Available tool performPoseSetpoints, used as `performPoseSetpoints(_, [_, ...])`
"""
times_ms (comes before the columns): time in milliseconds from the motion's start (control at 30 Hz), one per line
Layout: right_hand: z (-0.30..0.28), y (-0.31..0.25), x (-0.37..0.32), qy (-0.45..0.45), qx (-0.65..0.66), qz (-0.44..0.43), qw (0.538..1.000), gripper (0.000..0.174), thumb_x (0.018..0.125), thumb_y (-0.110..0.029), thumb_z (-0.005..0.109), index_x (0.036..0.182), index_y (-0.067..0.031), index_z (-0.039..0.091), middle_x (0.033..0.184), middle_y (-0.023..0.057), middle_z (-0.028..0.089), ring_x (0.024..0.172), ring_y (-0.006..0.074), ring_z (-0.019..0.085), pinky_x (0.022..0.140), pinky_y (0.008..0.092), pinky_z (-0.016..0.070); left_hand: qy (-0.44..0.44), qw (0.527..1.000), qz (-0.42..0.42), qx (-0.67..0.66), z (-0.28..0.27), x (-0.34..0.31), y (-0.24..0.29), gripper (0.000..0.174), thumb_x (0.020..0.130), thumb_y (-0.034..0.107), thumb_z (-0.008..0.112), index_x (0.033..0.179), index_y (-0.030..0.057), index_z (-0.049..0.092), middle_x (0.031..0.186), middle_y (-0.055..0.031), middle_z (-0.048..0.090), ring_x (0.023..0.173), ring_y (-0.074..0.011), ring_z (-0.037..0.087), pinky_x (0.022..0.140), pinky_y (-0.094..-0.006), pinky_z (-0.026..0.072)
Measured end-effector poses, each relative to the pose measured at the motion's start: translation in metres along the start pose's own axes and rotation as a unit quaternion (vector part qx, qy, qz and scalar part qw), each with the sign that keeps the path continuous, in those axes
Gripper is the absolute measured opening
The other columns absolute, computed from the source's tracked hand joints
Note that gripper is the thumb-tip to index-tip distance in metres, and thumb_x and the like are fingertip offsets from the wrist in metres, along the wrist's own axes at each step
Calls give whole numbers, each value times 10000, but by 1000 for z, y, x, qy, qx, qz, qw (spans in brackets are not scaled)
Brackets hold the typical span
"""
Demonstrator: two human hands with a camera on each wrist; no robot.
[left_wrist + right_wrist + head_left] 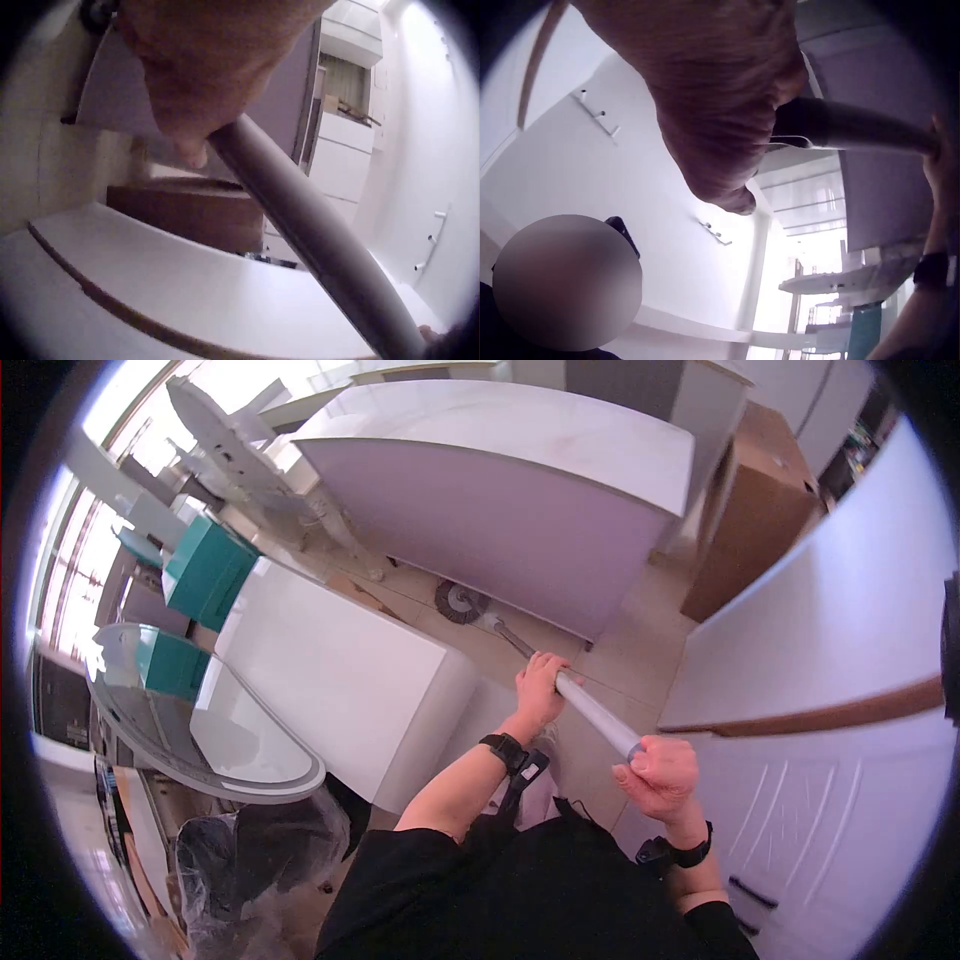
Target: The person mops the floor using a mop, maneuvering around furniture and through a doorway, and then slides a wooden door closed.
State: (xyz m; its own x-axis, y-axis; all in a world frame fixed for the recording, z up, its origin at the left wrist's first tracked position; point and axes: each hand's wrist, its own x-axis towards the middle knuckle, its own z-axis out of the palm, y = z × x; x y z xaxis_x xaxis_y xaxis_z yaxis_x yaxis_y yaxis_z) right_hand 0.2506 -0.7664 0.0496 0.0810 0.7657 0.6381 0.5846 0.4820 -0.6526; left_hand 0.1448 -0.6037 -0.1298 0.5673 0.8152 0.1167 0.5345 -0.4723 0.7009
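Obs. 1, hold. 2 hands on 1 mop pole (595, 712). The left hand (540, 688) sits lower on the shaft with its fingers wrapped round it. The left wrist view shows the palm (202, 67) over the pole (315, 232) and a fingertip curled against it. The right hand (660, 768) closes over the top end as a fist. In the right wrist view the hand (712, 97) covers the pole's end, and the shaft (855, 127) runs off toward the other hand (941, 157).

Obs. 2, mop position. The pole slants down and away from the body. The round mop head (460, 602) lies on the tiled floor (640, 650), just beside the lower front edge of the big white counter (520, 510). I cannot tell whether it touches the counter's base.

Obs. 3, surroundings. A white cabinet (340, 680) stands left of the pole, near the left forearm. A brown cabinet (750, 510) is beyond on the right, and white panelled doors (830, 660) are close on the right. Teal drawers (205, 570) and a glass-topped table (220, 740) are at far left, well apart from the mop.

Note on technique (judgement). The floor strip between counter and cabinet is narrow. The lower hand should steer and press. The upper hand should act as the pivot. Short strokes along the counter's foot would suit better than wide sweeps. Holding the head flat should help it reach into the edge. Watch the pole's top end near the doors.
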Motion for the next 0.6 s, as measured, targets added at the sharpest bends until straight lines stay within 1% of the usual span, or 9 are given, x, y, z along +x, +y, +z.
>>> performPoseSetpoints(100, [-28,-46,-36,40,-27,32,998,206,633,-58,696,587,-54,495,480,53,417,401,199,420,392,282,349,38,994,104,6,17,-36,36,307,663,308,671,872,125,540,881,-38,545,899,-239,505,716,-392,372])
performPoseSetpoints(133, [-37,-62,-47,54,-38,42,997,209,630,-61,699,586,-54,495,480,54,418,401,199,421,393,282,348,17,993,117,-3,22,-49,50,302,664,304,672,869,127,539,871,-37,546,891,-237,508,722,-389,367])
performPoseSetpoints(233, [-58,-113,-70,153,-81,49,984,223,627,-100,714,585,-58,499,499,54,450,444,194,457,426,281,372,-46,985,166,-31,31,-80,91,287,656,284,675,854,130,534,837,-36,548,869,-233,517,742,-380,352])
performPoseSetpoints(333, [-75,-157,-95,231,-150,73,959,220,660,-156,699,609,-56,509,546,47,497,514,199,503,481,281,405,-122,967,218,-56,34,-108,127,276,630,246,682,821,126,523,802,-41,550,855,-234,521,768,-382,332])
performPoseSetpoints(400, [-91,-184,-111,255,-260,105,925,198,689,-181,677,693,-48,531,618,57,533,561,195,522,517,270,417,-164,953,249,-59,30,-124,154,264,610,217,682,791,118,516,788,-43,550,851,-234,522,787,-392,314])
performPoseSetpoints(433, [-97,-193,-119,267,-313,121,903,198,704,-193,666,735,-43,542,655,62,552,585,194,532,536,265,423,-173,940,285,-77,27,-129,165,257,604,208,679,776,111,513,769,-52,548,825,-248,523,763,-391,330])
performPoseSetpoints(500, [-108,-200,-136,373,-226,80,897,225,717,-190,652,833,-32,540,738,81,571,606,189,538,550,263,433,-189,909,353,-114,26,-136,186,244,593,189,673,746,96,507,732,-71,544,774,-277,526,714,-387,362])
performPoseSetpoints(533, [-114,-202,-142,422,-180,57,887,250,723,-188,645,882,-27,539,780,90,580,616,187,541,557,262,438,-231,891,357,-158,32,-137,190,242,593,184,673,739,88,505,714,-84,539,747,-294,523,681,-386,374])
performPoseSetpoints(600, [-129,-213,-154,451,-198,132,860,263,729,-133,632,942,-22,525,844,104,581,631,176,543,569,269,452,-312,846,359,-242,47,-136,193,240,595,176,672,726,71,501,680,-112,530,691,-328,518,614,-384,399])
